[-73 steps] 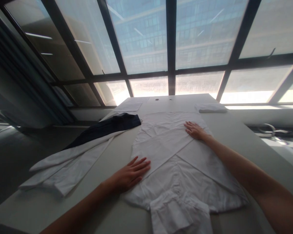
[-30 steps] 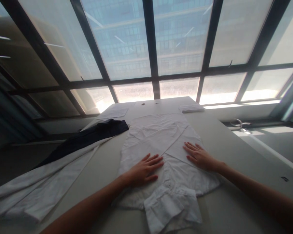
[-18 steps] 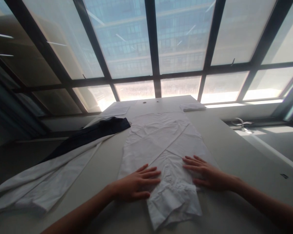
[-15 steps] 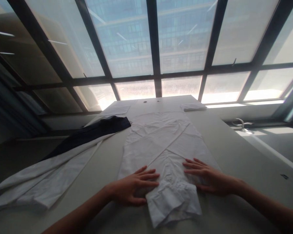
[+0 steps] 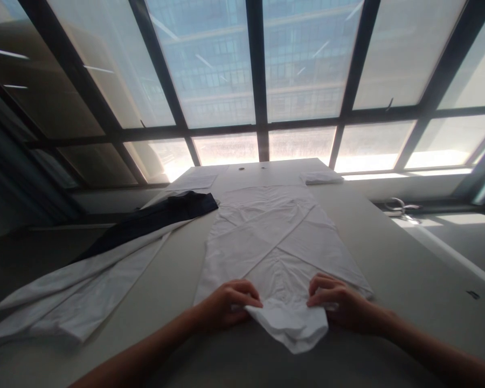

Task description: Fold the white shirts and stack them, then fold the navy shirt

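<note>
A white shirt (image 5: 262, 231) lies spread on the pale table, its sleeves crossed diagonally over the body. The near end of it, a collar-like flap (image 5: 293, 326), is lifted and bends toward me. My left hand (image 5: 234, 302) pinches the left side of this end between thumb and fingers. On the right side, my right hand (image 5: 335, 302) grips the cloth in the same way, fingers curled. The cloth under the fingertips is partly hidden.
Dark and white garments (image 5: 145, 226) lie in a heap along the table's left side. A folded white cloth (image 5: 321, 178) rests at the far right corner. Silver scissors-like rings (image 5: 400, 207) lie beyond the right edge. Tall windows stand behind the table.
Both hands went from lying flat with fingers spread to pinching the shirt's near end. That end has risen off the table and folded up between them.
</note>
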### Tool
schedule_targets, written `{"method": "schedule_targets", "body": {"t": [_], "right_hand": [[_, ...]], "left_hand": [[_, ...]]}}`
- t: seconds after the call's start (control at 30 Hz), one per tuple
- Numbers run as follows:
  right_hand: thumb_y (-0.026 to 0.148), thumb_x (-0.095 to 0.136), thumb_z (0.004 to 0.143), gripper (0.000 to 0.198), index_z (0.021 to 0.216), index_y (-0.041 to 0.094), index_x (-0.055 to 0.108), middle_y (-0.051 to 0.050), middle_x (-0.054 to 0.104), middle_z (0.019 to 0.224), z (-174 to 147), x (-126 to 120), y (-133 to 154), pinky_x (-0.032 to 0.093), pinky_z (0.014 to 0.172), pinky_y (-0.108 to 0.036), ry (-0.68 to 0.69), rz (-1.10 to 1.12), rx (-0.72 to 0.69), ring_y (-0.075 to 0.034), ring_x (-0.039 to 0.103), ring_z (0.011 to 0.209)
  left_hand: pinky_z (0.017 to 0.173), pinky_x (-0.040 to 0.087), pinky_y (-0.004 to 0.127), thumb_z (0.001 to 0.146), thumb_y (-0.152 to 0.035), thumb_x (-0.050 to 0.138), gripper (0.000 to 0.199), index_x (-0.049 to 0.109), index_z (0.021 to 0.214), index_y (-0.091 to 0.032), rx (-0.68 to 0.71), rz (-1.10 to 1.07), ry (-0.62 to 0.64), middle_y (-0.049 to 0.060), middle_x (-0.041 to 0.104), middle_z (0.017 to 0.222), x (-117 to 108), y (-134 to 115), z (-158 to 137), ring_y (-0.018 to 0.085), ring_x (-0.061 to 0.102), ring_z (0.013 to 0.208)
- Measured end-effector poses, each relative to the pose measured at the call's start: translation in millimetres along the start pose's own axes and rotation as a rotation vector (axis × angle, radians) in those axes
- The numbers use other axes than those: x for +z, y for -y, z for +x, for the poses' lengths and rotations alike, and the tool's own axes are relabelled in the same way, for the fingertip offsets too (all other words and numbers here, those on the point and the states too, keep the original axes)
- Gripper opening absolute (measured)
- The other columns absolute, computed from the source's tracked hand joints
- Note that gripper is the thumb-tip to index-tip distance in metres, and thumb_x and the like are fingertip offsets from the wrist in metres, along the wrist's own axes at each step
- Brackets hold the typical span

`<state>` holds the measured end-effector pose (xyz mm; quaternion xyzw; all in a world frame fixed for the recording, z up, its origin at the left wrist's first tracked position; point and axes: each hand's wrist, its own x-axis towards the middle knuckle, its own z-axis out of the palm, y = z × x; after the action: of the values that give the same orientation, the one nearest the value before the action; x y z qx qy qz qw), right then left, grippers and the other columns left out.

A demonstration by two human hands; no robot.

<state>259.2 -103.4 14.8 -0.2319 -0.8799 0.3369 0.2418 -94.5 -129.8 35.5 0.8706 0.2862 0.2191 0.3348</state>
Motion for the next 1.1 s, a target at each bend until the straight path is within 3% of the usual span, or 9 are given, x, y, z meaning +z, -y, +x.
{"method": "schedule_targets", "body": {"t": [0.13,0.37,0.43,0.5,0.6,0.7,0.83,0.97,1.1], "right_hand": [[0.037,0.055,0.099,0.027,0.086,0.020,0.073,-0.006,0.064,0.090,1.7,1.7,-3.7,0.048,0.080,-0.030,-0.071,0.010,0.086,-0.017,0.059,0.085],[0.047,0.054,0.096,0.042,0.065,0.018,0.057,0.002,0.049,0.063,8.5,14.1,-18.5,0.034,0.057,-0.026,-0.244,0.015,0.378,-0.014,0.045,0.062],[0.046,0.057,0.092,0.036,0.069,0.018,0.059,0.004,0.046,0.060,11.1,17.9,-24.1,0.031,0.055,-0.025,-0.304,0.012,0.439,-0.013,0.043,0.059],[0.043,0.060,0.089,0.027,0.087,0.017,0.065,0.005,0.050,0.062,13.8,20.5,-27.0,0.035,0.057,-0.025,-0.372,0.034,0.464,-0.014,0.045,0.060],[0.039,0.062,0.087,0.041,0.121,0.016,0.060,0.006,0.055,0.065,17.2,22.4,-26.7,0.040,0.064,-0.026,-0.417,0.080,0.468,-0.015,0.049,0.061],[0.037,0.059,0.089,0.049,0.133,0.017,0.054,0.005,0.059,0.068,18.5,23.4,-25.4,0.043,0.068,-0.028,-0.402,0.047,0.437,-0.015,0.052,0.063],[0.036,0.058,0.089,0.050,0.136,0.018,0.054,0.003,0.062,0.072,17.0,25.1,-27.8,0.044,0.067,-0.028,-0.389,-0.059,0.437,-0.016,0.056,0.064],[0.036,0.059,0.090,0.043,0.130,0.019,0.059,0.003,0.062,0.071,12.7,23.6,-29.5,0.044,0.063,-0.029,-0.341,-0.218,0.462,-0.017,0.058,0.061],[0.032,0.053,0.096,0.032,0.123,0.018,0.063,-0.004,0.067,0.083,15.0,14.9,-16.1,0.050,0.069,-0.033,-0.379,-0.325,0.352,-0.020,0.063,0.072]], "left_hand": [[0.070,0.046,0.024,0.100,-0.046,0.052,0.041,0.074,0.087,-0.014,-0.150,-0.106,-0.039,0.007,0.065,0.085,0.2,1.7,1.9,0.016,0.060,0.077],[0.051,0.023,0.022,0.097,-0.056,0.049,0.054,0.042,0.060,-0.017,-0.357,-0.119,-0.114,-0.005,0.030,0.059,6.4,21.2,1.8,0.009,0.029,0.055],[0.050,0.018,0.023,0.096,-0.056,0.051,0.055,0.035,0.058,-0.019,-0.431,-0.055,-0.149,-0.006,0.025,0.058,6.8,24.4,1.5,0.008,0.024,0.055],[0.050,0.017,0.023,0.093,-0.054,0.053,0.056,0.032,0.056,-0.019,-0.489,0.023,-0.163,-0.006,0.024,0.057,5.6,23.9,2.4,0.008,0.023,0.054],[0.049,0.016,0.024,0.090,-0.053,0.058,0.056,0.034,0.053,-0.018,-0.566,0.091,-0.106,-0.007,0.025,0.054,1.8,19.4,4.9,0.008,0.023,0.052],[0.048,0.017,0.025,0.089,-0.055,0.057,0.056,0.038,0.051,-0.018,-0.607,0.117,-0.056,-0.007,0.028,0.051,-0.7,15.9,7.5,0.008,0.024,0.050],[0.048,0.015,0.026,0.088,-0.058,0.057,0.060,0.037,0.048,-0.018,-0.670,0.195,-0.040,-0.006,0.028,0.048,0.3,13.8,10.4,0.008,0.025,0.047],[0.049,0.019,0.026,0.082,-0.059,0.066,0.058,0.046,0.046,-0.018,-0.753,0.424,-0.069,-0.005,0.035,0.044,-4.6,6.0,13.2,0.009,0.035,0.046],[0.059,0.035,0.026,0.097,-0.046,0.053,0.046,0.064,0.062,-0.017,-0.597,0.576,-0.187,0.001,0.059,0.058,-16.1,-11.3,21.8,0.015,0.054,0.058]]}}
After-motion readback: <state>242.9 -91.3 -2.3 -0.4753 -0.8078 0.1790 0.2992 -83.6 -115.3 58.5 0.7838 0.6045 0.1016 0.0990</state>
